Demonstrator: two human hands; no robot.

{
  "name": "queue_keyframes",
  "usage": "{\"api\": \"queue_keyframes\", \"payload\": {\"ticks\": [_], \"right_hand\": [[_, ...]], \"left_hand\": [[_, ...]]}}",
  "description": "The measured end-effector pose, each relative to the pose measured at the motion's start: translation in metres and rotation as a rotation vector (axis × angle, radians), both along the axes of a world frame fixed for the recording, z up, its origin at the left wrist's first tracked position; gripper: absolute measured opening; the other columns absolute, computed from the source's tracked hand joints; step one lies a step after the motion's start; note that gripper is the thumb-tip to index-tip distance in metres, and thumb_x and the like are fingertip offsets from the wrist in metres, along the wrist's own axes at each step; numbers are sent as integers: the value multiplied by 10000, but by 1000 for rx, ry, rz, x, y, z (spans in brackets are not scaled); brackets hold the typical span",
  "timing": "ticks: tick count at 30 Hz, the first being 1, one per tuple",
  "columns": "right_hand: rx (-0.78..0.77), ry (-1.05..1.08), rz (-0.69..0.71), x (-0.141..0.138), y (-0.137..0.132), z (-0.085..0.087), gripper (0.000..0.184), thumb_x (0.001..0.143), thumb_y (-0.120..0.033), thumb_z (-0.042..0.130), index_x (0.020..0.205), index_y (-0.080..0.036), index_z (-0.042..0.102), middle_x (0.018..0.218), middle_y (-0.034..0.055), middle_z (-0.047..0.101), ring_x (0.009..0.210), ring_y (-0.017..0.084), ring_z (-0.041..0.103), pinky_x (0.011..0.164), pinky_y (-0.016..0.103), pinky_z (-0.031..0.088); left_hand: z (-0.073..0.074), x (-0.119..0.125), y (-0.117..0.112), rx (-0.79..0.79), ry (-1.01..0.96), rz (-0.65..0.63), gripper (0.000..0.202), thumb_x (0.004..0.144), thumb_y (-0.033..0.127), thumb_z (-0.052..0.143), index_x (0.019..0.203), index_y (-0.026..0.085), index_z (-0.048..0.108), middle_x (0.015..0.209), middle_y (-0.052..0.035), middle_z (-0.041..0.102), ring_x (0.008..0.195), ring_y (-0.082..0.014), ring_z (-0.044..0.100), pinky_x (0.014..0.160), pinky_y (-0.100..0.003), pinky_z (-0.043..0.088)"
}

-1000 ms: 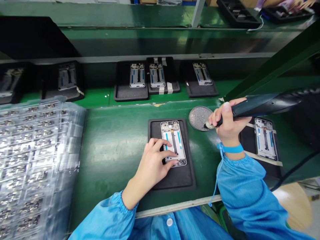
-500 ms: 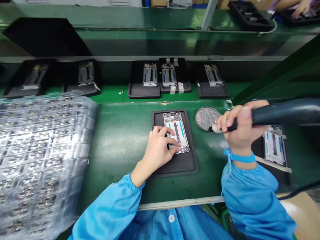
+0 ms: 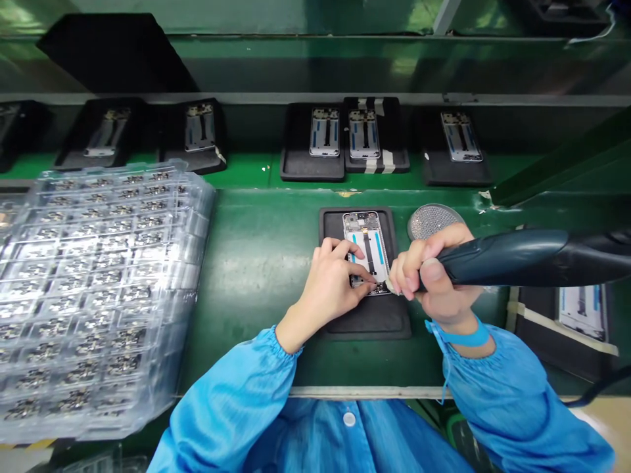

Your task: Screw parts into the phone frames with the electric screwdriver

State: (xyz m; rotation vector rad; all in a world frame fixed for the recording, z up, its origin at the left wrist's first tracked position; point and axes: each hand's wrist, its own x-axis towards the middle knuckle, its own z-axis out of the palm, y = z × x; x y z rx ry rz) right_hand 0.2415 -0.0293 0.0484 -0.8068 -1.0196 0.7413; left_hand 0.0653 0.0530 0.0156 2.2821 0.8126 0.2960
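A phone frame (image 3: 367, 246) with blue strips lies in a black tray (image 3: 365, 315) on the green bench in front of me. My left hand (image 3: 331, 286) rests on the frame's lower left part, fingers pressed down on it. My right hand (image 3: 430, 276) is wrapped round a dark electric screwdriver (image 3: 517, 256), whose tip sits at the frame's lower right corner, close to my left fingertips. A round silver dish of screws (image 3: 434, 220) lies just behind my right hand.
A stack of clear blister trays (image 3: 98, 289) with small parts fills the left. Several black trays with phone frames (image 3: 325, 135) stand on the belt behind. Another tray with a frame (image 3: 582, 312) lies at the right, and a dark cable (image 3: 599, 387) runs there.
My right hand has carried the screwdriver from the screw dish leftward and down to the frame's lower right corner. My left hand stayed on the frame. The view shifted left.
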Motion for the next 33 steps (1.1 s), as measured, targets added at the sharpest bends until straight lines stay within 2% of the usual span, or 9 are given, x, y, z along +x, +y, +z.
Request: {"api": "queue_keyframes", "payload": {"ticks": [9, 12, 14, 17, 21, 24, 26, 28, 33], "right_hand": [[-21, -56, 24, 0, -5, -6, 247, 1125, -388, 916, 1088, -347, 676, 657, -117, 642, 374, 121, 459, 387, 280, 499], [-96, -103, 38, 3, -9, -9, 248, 1125, -382, 920, 1097, -357, 675, 666, -118, 634, 406, 133, 471, 425, 304, 526], [-130, -105, 49, 4, -11, -13, 260, 1120, -407, 931, 1098, -356, 677, 675, -120, 618, 420, 133, 469, 444, 309, 534], [-152, -84, 61, 5, -15, -20, 275, 1108, -409, 950, 1123, -348, 682, 718, -117, 607, 466, 134, 490, 491, 309, 558], [-149, -70, 26, 0, -19, -28, 360, 1058, -438, 1008, 1166, -345, 678, 745, -121, 596, 507, 142, 502, 553, 326, 594], [-43, -33, -44, -2, -17, -23, 263, 1108, -424, 937, 1160, -354, 690, 700, -124, 590, 464, 140, 459, 534, 329, 575], [70, 19, -150, -1, -14, -15, 204, 1127, -392, 888, 1112, -355, 688, 655, -120, 591, 426, 145, 440, 477, 316, 529], [153, 71, -285, 5, -11, -6, 210, 1116, -369, 878, 1068, -351, 674, 631, -116, 604, 391, 150, 429, 424, 310, 497], [176, 102, -424, 24, -6, 3, 278, 1078, -364, 925, 1034, -331, 652, 627, -119, 615, 385, 146, 471, 413, 307, 536]], "left_hand": [[-1, 2, -4, -19, -5, -14, 91, 1051, 280, 1000, 1011, 356, 1027, 1443, -84, 818, 1398, -387, 630, 1199, -615, 599], [-1, -5, -3, 16, -87, 28, 210, 1134, 230, 866, 1239, 347, 1006, 1547, -104, 787, 1491, -386, 620, 1296, -625, 582], [-2, -12, -1, 101, -97, 194, 385, 1192, 191, 715, 1500, 317, 910, 1649, -147, 734, 1550, -395, 611, 1328, -636, 570], [-2, -20, 6, 183, 112, 404, 535, 1222, 257, 642, 1751, 190, 682, 1545, -234, 766, 1426, -419, 720, 1215, -601, 640], [2, -18, 9, 73, 465, 356, 580, 1285, 323, 520, 1820, 100, 547, 1240, -217, 888, 1121, -386, 894, 987, -460, 716], [9, -19, 15, 98, 551, 323, 580, 1291, 258, 463, 1844, 95, 529, 1280, -238, 911, 1156, -394, 934, 960, -426, 720], [18, -26, 31, 157, 550, 364, 569, 1285, 232, 465, 1835, 112, 552, 1315, -235, 915, 1194, -383, 935, 995, -414, 712], [32, -37, 63, 244, 535, 469, 555, 1287, 233, 446, 1815, 133, 583, 1368, -240, 905, 1232, -382, 921, 1041, -423, 698], [73, -54, 188, 332, 591, 761, 513, 1259, 229, 465, 1718, 139, 677, 1533, -288, 835, 1400, -427, 839, 1164, -500, 648]]}}
